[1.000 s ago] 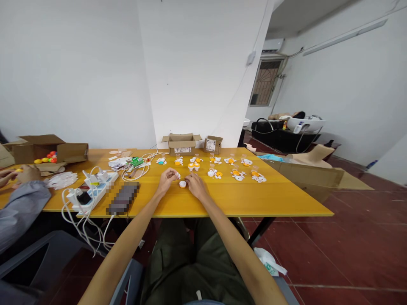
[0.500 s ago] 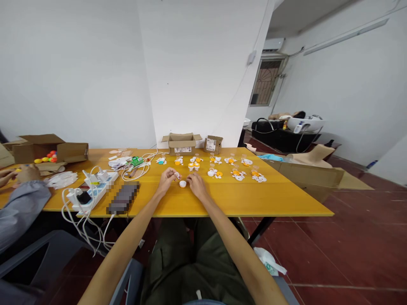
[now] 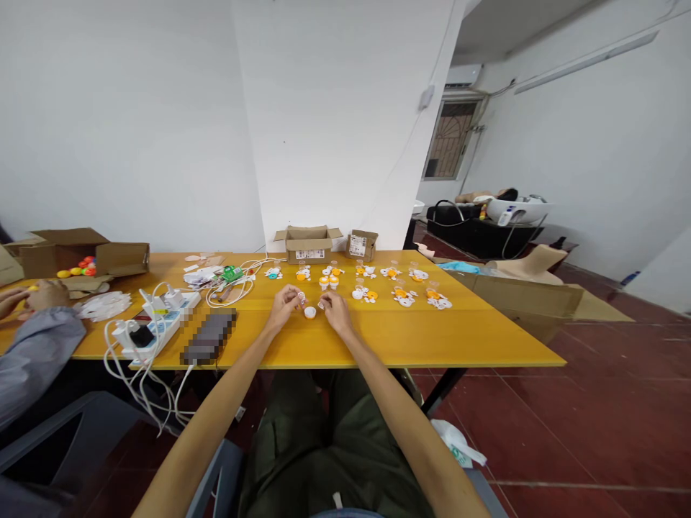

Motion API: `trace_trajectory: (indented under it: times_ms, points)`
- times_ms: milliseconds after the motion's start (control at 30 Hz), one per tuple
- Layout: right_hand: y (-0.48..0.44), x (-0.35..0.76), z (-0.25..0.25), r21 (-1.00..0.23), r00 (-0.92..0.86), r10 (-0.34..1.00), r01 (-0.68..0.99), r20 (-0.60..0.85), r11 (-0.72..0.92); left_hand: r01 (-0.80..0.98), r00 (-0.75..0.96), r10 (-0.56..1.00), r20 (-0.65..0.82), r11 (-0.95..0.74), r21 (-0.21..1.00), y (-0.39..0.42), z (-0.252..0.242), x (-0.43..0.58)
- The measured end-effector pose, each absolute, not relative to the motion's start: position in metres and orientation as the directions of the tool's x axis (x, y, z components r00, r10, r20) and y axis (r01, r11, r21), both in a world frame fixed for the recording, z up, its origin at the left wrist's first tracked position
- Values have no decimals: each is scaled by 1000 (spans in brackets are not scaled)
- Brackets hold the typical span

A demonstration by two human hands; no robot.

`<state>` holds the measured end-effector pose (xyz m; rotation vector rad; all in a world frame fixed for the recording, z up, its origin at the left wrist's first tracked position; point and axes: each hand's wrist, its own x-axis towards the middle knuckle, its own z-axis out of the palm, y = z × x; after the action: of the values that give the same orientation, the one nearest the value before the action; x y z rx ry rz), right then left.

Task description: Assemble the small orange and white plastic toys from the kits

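Between my hands stands a small round cup (image 3: 309, 312), white with some orange, on the yellow table. My left hand (image 3: 282, 306) is closed in a pinch on small white printed discs (image 3: 301, 297), just left of the cup. To the cup's right, my right hand (image 3: 335, 311) pinches a small white disc (image 3: 322, 305), partly hidden by the fingers. Just beyond my hands is a close group of small orange-and-white cups (image 3: 329, 283). Farther right lie several piles of white discs (image 3: 404, 301) with orange lids and clear cups.
Two cardboard boxes (image 3: 309, 246) (image 3: 361, 244) stand at the table's back edge. On the left are a power strip (image 3: 173, 320) with white cables, a blurred-out dark device (image 3: 210, 337) and a person's grey sleeve (image 3: 46, 334). An open carton (image 3: 122, 257) holds colourful balls.
My right hand has drawn slightly back to the right of the cup, and a white disc now shows in its fingers. The discs in my left hand are turned more upright.
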<state>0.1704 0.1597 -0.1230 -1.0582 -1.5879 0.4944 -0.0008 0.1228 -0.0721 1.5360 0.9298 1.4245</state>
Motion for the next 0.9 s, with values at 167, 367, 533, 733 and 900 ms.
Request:
trace_trajectory:
  times_ms: [167, 367, 533, 733, 900]
  points:
    - [157, 168, -118, -831, 25, 845, 201, 534, 519, 8, 114, 904, 413, -416, 909, 123, -71, 1]
    - [153, 168, -116, -811, -12, 820, 141, 572, 568, 12, 152, 891, 428, -434, 901, 126, -73, 2]
    - [152, 168, -114, -798, -24, 806, 131, 591, 589, 23, 149, 882, 448, -456, 890, 128, -75, 2]
    - [150, 166, -112, -808, -52, 815, 109, 577, 579, 39, 140, 880, 453, -462, 886, 125, -74, 2]
    - [149, 166, -111, -812, -88, 822, 126, 563, 570, 56, 144, 882, 449, -461, 886, 126, -75, 1]
